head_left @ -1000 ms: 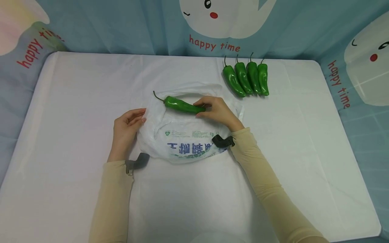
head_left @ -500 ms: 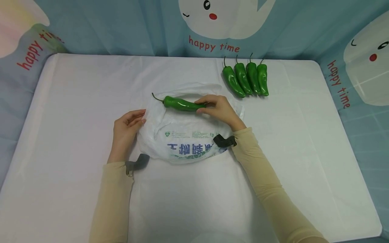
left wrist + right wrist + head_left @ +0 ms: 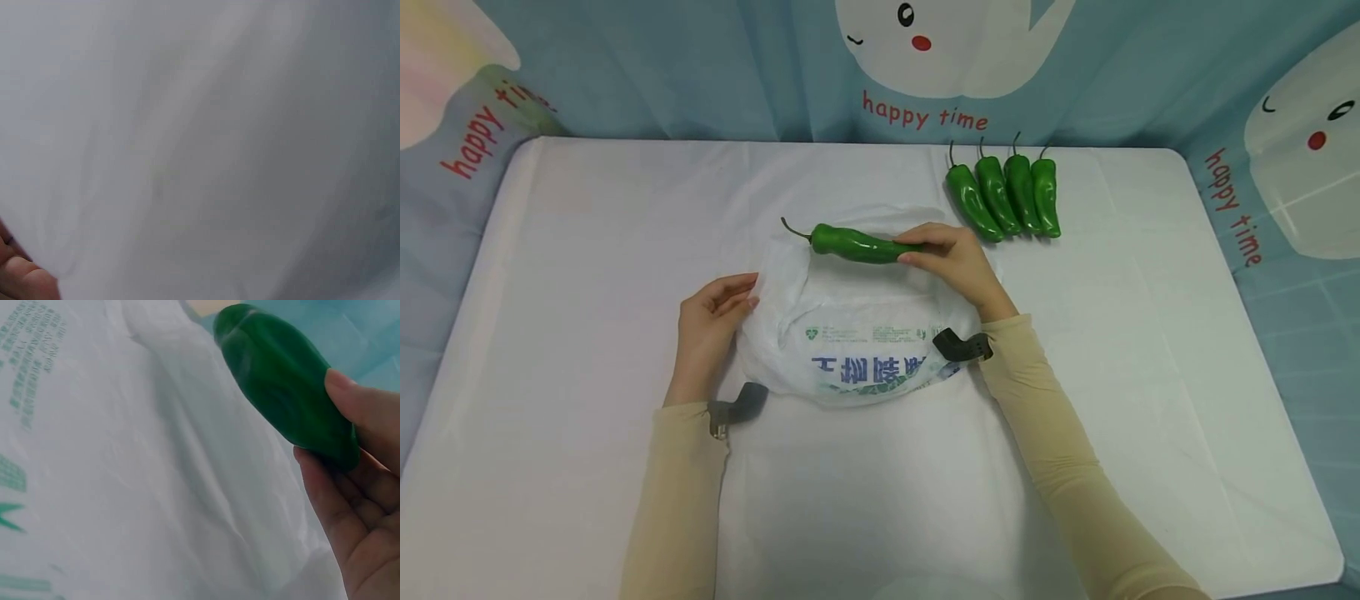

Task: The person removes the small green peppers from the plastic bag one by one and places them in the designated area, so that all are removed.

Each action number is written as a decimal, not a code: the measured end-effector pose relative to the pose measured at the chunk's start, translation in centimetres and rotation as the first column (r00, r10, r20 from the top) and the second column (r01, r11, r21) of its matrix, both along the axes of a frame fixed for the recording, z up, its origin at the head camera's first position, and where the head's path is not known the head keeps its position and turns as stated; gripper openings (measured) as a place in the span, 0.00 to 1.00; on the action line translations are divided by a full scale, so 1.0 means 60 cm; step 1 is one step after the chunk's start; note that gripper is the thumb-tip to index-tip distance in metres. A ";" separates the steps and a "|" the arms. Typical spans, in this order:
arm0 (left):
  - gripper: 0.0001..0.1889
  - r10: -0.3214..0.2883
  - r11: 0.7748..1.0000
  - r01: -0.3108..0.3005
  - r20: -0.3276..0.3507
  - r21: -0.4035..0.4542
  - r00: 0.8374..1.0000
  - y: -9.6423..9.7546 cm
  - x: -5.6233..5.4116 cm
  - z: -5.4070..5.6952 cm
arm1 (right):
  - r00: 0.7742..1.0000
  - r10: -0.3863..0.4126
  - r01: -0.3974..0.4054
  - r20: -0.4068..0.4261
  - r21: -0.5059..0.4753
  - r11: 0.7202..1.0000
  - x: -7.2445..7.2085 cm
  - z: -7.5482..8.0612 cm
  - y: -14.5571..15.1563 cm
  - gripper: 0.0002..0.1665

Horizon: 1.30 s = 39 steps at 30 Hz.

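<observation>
A white plastic bag (image 3: 880,392) with blue and green print lies mid-table, its opening spread. My right hand (image 3: 951,258) pinches a green chili pepper (image 3: 853,245) by its tapered end, above the bag's opening. The pepper lies crosswise, its stem pointing left. In the right wrist view, thumb and fingertips press on the pepper (image 3: 281,381) from opposite sides. At the bag's left edge, my left hand (image 3: 711,329) pinches the plastic. The left wrist view is mostly filled by the blurred bag (image 3: 187,150), which gathers toward the fingers (image 3: 28,278) at lower left.
Several more green chili peppers (image 3: 996,196) lie side by side near the table's back edge, right of centre, stems toward the back. A white cloth covers the table (image 3: 1150,400). A blue patterned curtain (image 3: 715,67) hangs behind it.
My right hand has carried the chili pepper slightly right and toward the back, over the bag. The left hand has stayed at the bag's left edge.
</observation>
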State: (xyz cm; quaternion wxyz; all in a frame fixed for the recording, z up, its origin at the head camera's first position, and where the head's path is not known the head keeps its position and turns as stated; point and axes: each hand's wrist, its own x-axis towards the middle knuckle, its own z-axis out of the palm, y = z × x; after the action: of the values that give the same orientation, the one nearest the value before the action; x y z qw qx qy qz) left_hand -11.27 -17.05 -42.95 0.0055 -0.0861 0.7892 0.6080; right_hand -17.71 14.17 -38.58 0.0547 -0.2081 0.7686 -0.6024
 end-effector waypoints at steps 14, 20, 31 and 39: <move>0.18 -0.003 1.000 0.003 0.016 0.003 1.000 0.000 0.003 0.004 | 0.994 -0.109 0.110 0.012 -0.127 0.986 -0.024 -0.030 0.033 0.14; 0.18 -0.001 1.000 0.001 0.022 0.000 1.000 0.000 0.002 0.002 | 0.990 -0.144 0.143 0.004 -0.138 0.980 -0.025 -0.029 0.041 0.14; 0.18 -0.008 1.000 0.008 0.002 -0.003 1.000 -0.001 0.000 -0.002 | 0.977 -0.211 0.202 -0.020 -0.215 0.955 -0.028 -0.024 0.054 0.13; 0.18 -0.001 1.000 0.001 0.009 -0.004 1.000 0.000 -0.001 -0.001 | 0.964 -0.264 0.250 -0.029 -0.237 0.939 -0.029 -0.019 0.066 0.13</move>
State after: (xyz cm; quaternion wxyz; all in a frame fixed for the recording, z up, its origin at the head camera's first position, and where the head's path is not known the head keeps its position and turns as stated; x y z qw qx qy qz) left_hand -11.32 -17.03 -43.04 0.0093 -0.0883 0.7904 0.6061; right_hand -19.44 18.13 -39.72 -0.0721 -0.1290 0.7152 -0.6831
